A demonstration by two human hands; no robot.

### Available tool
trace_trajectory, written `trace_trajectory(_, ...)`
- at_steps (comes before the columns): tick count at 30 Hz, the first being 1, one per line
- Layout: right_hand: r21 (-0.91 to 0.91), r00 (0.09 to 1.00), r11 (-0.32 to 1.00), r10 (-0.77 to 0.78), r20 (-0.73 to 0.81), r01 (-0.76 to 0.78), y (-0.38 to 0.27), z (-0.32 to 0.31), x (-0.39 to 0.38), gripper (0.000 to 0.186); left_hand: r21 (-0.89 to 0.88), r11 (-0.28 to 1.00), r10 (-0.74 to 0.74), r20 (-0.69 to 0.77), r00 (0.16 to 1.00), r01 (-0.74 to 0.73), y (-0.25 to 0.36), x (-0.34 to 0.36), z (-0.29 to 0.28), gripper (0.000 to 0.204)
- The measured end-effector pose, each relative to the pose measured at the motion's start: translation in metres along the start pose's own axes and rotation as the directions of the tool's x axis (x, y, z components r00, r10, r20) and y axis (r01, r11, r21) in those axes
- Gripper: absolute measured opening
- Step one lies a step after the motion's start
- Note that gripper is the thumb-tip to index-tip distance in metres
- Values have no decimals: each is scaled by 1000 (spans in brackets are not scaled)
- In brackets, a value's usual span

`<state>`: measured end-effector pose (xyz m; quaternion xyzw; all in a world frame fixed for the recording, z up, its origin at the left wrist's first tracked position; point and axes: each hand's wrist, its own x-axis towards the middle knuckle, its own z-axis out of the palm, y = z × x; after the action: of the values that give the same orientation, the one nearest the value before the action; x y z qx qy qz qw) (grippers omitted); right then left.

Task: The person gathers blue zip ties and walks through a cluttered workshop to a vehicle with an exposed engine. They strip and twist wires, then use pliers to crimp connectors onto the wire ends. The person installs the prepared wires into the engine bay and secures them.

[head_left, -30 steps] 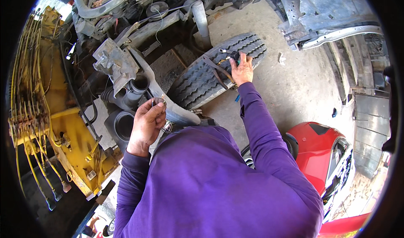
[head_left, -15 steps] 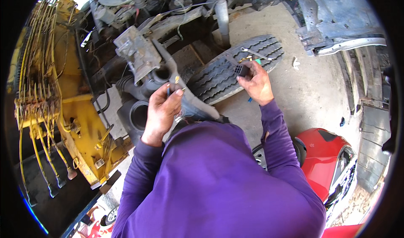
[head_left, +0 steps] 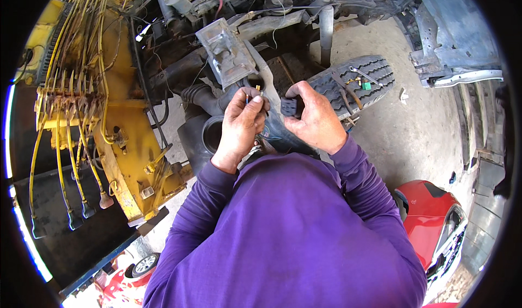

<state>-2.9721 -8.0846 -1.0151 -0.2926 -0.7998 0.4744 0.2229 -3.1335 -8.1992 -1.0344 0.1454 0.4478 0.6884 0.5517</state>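
Pinching a brass-coloured terminal (head_left: pixel 258 87) left of the tyre (head_left: pixel 374 68): left hand (head_left: pixel 242 122), fingertips closed! Nearer that tyre, right hand (head_left: pixel 318 118) clasps a black connector block (head_left: pixel 289 107).

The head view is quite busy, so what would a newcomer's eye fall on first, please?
The purple shirt fills the lower middle. Just above it, the right hand holds a black block beside the left hand. Yellow machinery stands at left, a red vehicle at lower right.

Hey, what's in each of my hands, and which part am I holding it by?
Left hand: small brass-coloured terminal, pinched by its lower end, tip showing. Right hand: black connector block, gripped at its right end, left end exposed.
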Motion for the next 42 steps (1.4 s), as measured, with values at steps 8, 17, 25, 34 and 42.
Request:
trace_trajectory(8, 308, 996, 950, 20, 84, -45, -7, 24, 2, 40, 217, 958, 173, 85, 981, -188, 8, -19, -23, 10)
trace_trajectory(17, 479, 984, 863, 102, 143, -159, -2, 32, 2, 47, 237, 969, 65, 0, 998, -63, 15, -17, -38, 12)
trace_trajectory(25, 647, 961, 711, 211, 178, -276, 15, 35, 3, 49, 223, 974, -32, -24, 999, 36, 11, -10, -32, 10)
trace_trajectory(34, 491, 984, 853, 154, 85, -176, 2, 28, 1, 50, 115, 990, -85, -11, 996, 85, 1, -6, -32, 11)
trace_trajectory(42, 738, 962, 619, 194, 190, -270, 19, 25, 1, 50, 127, 984, -119, -41, 992, 124, 8, -7, -21, 13)
